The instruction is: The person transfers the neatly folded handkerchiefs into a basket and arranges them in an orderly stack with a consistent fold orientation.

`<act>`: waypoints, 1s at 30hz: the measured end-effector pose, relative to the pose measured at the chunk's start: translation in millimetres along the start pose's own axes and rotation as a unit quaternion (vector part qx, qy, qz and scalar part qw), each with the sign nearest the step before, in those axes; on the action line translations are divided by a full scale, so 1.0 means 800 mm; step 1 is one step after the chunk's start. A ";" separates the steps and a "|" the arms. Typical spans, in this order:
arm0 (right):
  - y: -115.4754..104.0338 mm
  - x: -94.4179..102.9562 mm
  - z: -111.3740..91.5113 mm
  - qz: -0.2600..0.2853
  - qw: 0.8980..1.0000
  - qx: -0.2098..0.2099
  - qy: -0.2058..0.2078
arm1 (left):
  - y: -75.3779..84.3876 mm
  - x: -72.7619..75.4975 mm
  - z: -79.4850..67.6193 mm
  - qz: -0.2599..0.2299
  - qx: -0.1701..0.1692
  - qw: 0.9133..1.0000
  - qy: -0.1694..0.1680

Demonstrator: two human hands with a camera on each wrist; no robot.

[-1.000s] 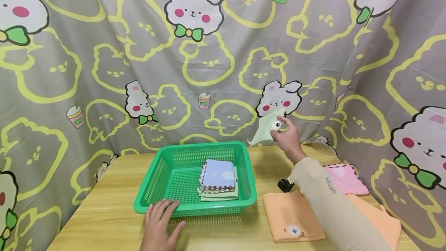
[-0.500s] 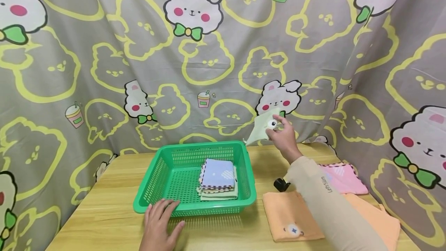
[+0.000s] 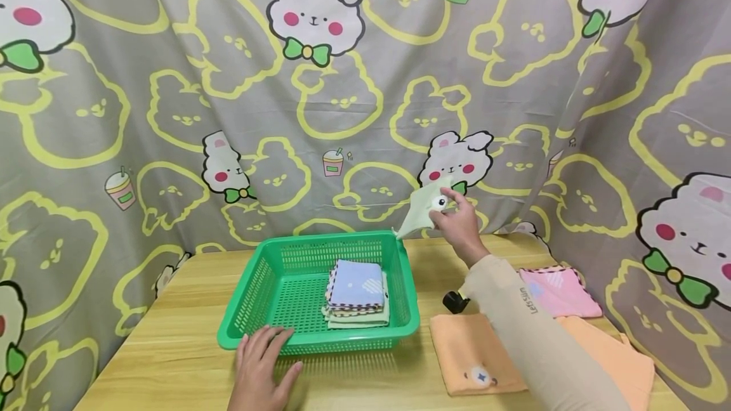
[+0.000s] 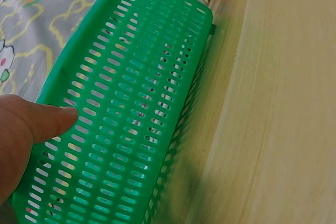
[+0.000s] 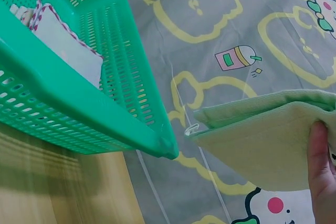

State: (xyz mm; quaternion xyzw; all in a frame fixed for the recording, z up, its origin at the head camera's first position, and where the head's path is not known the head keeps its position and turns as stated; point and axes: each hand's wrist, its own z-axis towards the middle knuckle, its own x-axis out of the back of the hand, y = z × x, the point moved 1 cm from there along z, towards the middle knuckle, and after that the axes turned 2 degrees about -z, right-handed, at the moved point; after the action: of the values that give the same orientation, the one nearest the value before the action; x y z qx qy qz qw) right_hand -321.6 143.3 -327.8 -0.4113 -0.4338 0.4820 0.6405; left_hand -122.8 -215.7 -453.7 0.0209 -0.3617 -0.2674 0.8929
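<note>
My right hand (image 3: 459, 224) pinches a folded pale green hand towel (image 3: 419, 211) by its edge, beside a round white eye patch. The towel hangs in the air above the back right corner of the green plastic basket (image 3: 408, 284), its corner with a small loop pointing at the rim. In the right wrist view, the thumb lies on the face of the towel (image 5: 257, 150), whose folded layers show. My left hand (image 3: 264, 366) rests with its fingers over the basket's near left rim. Its thumb (image 4: 52, 121) lies along the outer wall in the left wrist view.
Inside the basket, a stack of folded towels (image 3: 356, 284) has a blue one on top. Right of it lie an orange towel (image 3: 474, 354), another orange towel (image 3: 617, 354), a pink towel (image 3: 562, 290) and a small black object (image 3: 455, 300). A patterned curtain (image 3: 354, 113) hangs behind the table.
My right hand has moved slightly left with the pale green towel, bringing its loop corner over the basket's back right corner. The left hand has stayed at the rim.
</note>
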 end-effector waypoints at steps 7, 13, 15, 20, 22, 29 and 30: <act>-0.006 -0.005 -0.001 0.018 1.000 0.003 -0.006 | 0.000 0.001 0.001 0.000 0.000 1.000 -0.001; -0.008 -0.008 -0.003 0.025 1.000 0.002 -0.009 | 0.000 0.000 0.000 0.003 0.002 1.000 -0.002; -0.009 -0.009 -0.004 0.027 1.000 0.004 -0.008 | 0.000 0.000 0.000 0.004 -0.001 1.000 0.000; -0.009 -0.012 -0.004 0.034 0.999 0.004 -0.008 | -0.001 -0.001 -0.002 0.005 -0.003 1.000 0.002; -0.009 -0.013 -0.004 0.034 0.999 0.002 -0.010 | -0.001 -0.001 -0.002 0.004 0.000 1.000 0.002; -0.009 -0.018 -0.006 0.030 0.999 0.001 -0.018 | -0.001 -0.001 -0.001 0.003 0.005 1.000 -0.002; -0.010 -0.018 -0.006 0.030 0.999 0.001 -0.018 | 0.000 -0.001 -0.001 0.003 0.005 1.000 -0.003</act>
State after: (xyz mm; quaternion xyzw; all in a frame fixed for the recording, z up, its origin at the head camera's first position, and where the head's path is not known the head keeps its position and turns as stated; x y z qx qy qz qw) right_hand -317.2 127.3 -324.3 -0.4151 -0.4324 0.5082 0.6185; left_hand -123.0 -215.7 -454.9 0.0235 -0.3656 -0.2626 0.8926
